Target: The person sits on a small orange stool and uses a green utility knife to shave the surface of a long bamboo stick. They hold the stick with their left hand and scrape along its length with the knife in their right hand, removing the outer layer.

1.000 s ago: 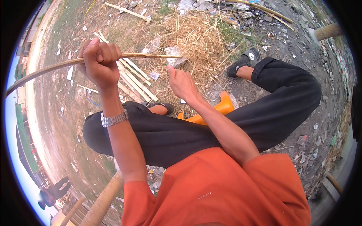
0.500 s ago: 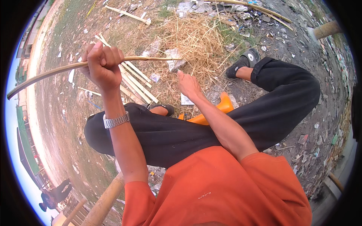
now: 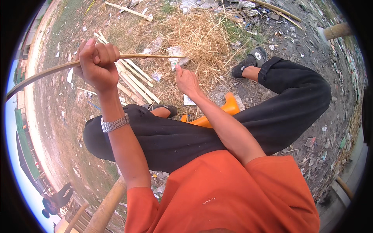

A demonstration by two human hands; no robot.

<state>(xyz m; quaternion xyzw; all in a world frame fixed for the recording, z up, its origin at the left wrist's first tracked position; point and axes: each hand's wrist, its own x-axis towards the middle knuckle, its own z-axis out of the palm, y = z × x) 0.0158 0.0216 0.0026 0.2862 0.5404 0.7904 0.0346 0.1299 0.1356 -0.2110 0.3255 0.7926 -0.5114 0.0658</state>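
My left hand [image 3: 98,64], raised at the left with a metal watch on its wrist, is closed in a fist around a long bamboo strip [image 3: 42,74]. The strip bends down to the left, and its thinner end reaches right to above the straw. Just below that end is my right hand [image 3: 187,81], its fingers curled and its thumb pointing up toward the strip. Whatever the right hand holds, if anything, is hidden by the hand. Under my right forearm lies an orange curved plastic object [image 3: 229,108], partly covered.
Pale split bamboo strips [image 3: 134,79] lie beyond my left knee. A heap of straw-like shavings [image 3: 198,39] spreads ahead, with paper scraps around it. A bamboo pole [image 3: 107,206] is at lower left, another pole [image 3: 338,31] at far right. A person [image 3: 56,200] is in the left distance.
Both hands and the bamboo strip have shifted slightly left in the picture. The left hand keeps its grip on the strip, and the right hand stays near its thin end.
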